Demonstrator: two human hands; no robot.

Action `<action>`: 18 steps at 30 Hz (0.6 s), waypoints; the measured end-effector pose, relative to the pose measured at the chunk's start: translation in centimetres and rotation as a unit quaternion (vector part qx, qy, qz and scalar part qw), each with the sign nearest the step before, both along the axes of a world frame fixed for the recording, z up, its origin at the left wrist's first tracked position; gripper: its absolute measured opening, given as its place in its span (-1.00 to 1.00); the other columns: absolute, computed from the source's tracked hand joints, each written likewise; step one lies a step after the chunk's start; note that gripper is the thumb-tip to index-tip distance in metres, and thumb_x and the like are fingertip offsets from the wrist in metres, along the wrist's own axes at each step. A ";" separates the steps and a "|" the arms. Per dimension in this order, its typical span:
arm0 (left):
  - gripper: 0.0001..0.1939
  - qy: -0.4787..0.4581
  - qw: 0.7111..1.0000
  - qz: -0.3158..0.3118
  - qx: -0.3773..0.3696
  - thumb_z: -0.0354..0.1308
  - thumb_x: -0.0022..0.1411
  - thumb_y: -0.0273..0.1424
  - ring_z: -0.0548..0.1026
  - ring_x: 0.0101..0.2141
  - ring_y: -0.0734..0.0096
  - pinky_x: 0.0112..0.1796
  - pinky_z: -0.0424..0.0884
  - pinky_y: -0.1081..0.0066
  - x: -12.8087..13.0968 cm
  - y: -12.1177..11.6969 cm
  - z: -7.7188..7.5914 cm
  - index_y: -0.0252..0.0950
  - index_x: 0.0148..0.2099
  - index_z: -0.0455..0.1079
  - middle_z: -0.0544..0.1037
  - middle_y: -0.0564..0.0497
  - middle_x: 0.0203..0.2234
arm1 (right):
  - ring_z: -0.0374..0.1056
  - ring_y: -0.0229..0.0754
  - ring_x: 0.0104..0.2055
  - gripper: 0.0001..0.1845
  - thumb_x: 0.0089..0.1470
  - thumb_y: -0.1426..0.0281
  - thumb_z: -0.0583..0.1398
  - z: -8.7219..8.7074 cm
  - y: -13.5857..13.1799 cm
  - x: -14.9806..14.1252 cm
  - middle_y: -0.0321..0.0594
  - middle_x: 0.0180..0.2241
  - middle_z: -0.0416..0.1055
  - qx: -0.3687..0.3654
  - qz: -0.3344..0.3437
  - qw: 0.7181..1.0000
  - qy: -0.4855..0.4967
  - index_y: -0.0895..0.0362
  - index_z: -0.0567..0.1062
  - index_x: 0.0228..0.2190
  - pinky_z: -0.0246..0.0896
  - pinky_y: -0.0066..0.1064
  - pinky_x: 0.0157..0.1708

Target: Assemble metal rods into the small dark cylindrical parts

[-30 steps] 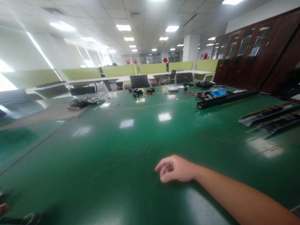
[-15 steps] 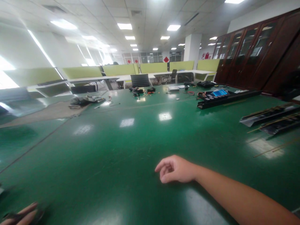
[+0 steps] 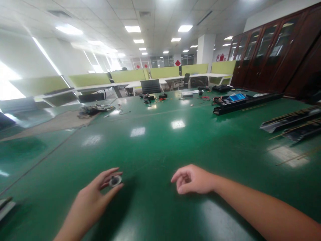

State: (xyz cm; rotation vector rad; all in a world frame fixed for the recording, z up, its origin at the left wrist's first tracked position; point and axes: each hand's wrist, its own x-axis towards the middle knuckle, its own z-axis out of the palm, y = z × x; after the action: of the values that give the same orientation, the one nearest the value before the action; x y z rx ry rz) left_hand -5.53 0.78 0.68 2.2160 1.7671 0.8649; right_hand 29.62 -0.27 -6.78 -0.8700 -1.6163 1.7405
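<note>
Near the lower middle-left of the view, my left hand [image 3: 94,197] grips a small round part [image 3: 115,181] between thumb and fingers. The part has a pale rim and a dark centre; its exact kind is unclear. It is held above the green table [image 3: 150,147], over which a shadow falls. To the right, my right hand [image 3: 193,179] rests on the table with its fingers loosely curled and the thumb apart from the index finger. Nothing shows in it. The two hands face each other across a gap of bare green surface.
At the lower left edge lies a pale flat object [image 3: 6,209], partly cut off. Black metal channels [image 3: 248,103] and thin brass-coloured rods [image 3: 298,155] lie on the right. A blue item [image 3: 237,97] sits by a channel. Electronic parts [image 3: 95,109] lie far left.
My left hand has come in from the lower left corner toward the middle, bringing the small round part. My right hand keeps its loose curl; the view has shifted slightly.
</note>
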 end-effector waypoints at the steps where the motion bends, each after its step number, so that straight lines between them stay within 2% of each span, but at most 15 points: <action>1: -0.54 -0.010 0.998 -0.045 -0.035 0.24 0.11 -0.08 0.64 -0.23 0.16 -0.19 0.59 0.25 1.9 0.4 -0.2 -0.20 0.00 0.45 0.65 -0.05 -0.21 | 0.45 -0.27 -0.36 -0.55 -0.13 0.41 0.42 0.1 0.0 0.0 -0.21 -0.36 0.54 0.007 -0.013 1.000 0.003 0.22 0.54 -0.14 0.33 -0.40 -0.27; 3: -0.64 -0.029 0.989 -0.132 -0.057 0.19 0.20 -0.19 0.62 -0.18 0.21 -0.10 0.56 0.23 6.2 0.8 -0.5 -0.21 0.00 0.45 0.63 -0.06 -0.16 | 0.43 -0.27 -0.38 -0.56 -0.13 0.41 0.41 0.2 0.1 0.2 -0.22 -0.37 0.54 0.030 -0.049 0.998 0.007 0.22 0.53 -0.14 0.32 -0.40 -0.29; 5: -0.73 -0.025 0.979 -0.196 -0.045 0.17 0.23 -0.30 0.59 -0.16 0.23 -0.06 0.53 0.21 10.0 0.8 -0.8 -0.20 -0.02 0.46 0.61 -0.05 -0.15 | 0.41 -0.27 -0.40 -0.57 -0.10 0.43 0.38 0.4 0.1 0.2 -0.23 -0.38 0.53 0.072 -0.094 0.993 -0.009 0.20 0.51 -0.13 0.30 -0.40 -0.32; 8: -0.70 -0.010 0.962 -0.272 -0.032 0.13 0.27 -0.40 0.53 -0.11 0.23 -0.04 0.51 0.20 13.2 0.3 -1.7 -0.16 0.05 0.43 0.56 -0.07 -0.12 | 0.37 -0.27 -0.42 -0.64 -0.07 0.49 0.33 0.5 0.0 0.2 -0.27 -0.39 0.51 0.148 -0.148 0.975 -0.074 0.17 0.49 -0.16 0.27 -0.43 -0.36; 10: -0.63 -0.010 0.954 -0.300 -0.030 0.10 0.30 -0.42 0.51 -0.09 0.24 -0.05 0.50 0.23 13.6 0.0 -2.8 -0.14 0.15 0.36 0.54 -0.09 -0.09 | 0.38 -0.26 -0.41 -0.63 -0.07 0.53 0.30 0.5 -0.3 0.1 -0.29 -0.39 0.50 0.183 -0.167 0.962 -0.114 0.13 0.46 -0.16 0.26 -0.44 -0.36; 13: -0.50 -0.012 0.958 -0.287 -0.019 0.15 0.28 -0.41 0.51 -0.07 0.23 -0.03 0.50 0.23 12.7 -0.3 -4.6 -0.14 0.25 0.25 0.52 -0.11 -0.03 | 0.41 -0.23 -0.37 -0.56 -0.07 0.54 0.30 0.6 -0.6 -0.2 -0.28 -0.34 0.52 0.206 -0.170 0.952 -0.148 0.09 0.40 -0.11 0.28 -0.43 -0.33; 15: -0.46 -0.010 0.962 -0.271 -0.017 0.21 0.25 -0.39 0.52 -0.04 0.21 0.00 0.49 0.21 12.0 -0.3 -5.4 -0.15 0.25 0.23 0.51 -0.11 0.01 | 0.43 -0.21 -0.34 -0.55 -0.08 0.53 0.30 0.8 -0.8 -0.3 -0.27 -0.31 0.52 0.218 -0.166 0.948 -0.160 0.08 0.39 -0.11 0.29 -0.42 -0.31; 18: -0.53 -0.022 0.965 -0.263 -0.009 0.24 0.22 -0.37 0.53 -0.04 0.22 0.01 0.49 0.22 11.3 -0.3 -5.6 -0.16 0.17 0.30 0.53 -0.09 0.00 | 0.45 -0.18 -0.31 -0.57 -0.09 0.52 0.32 1.2 -1.0 -0.3 -0.25 -0.28 0.53 0.228 -0.159 0.945 -0.173 0.07 0.40 -0.13 0.30 -0.40 -0.28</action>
State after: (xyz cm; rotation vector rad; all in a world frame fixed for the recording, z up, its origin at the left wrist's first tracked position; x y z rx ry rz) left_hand 5.81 0.53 -4.95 2.4489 1.0666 0.7571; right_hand 29.30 -1.25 -5.54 -1.1650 -1.8702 0.9706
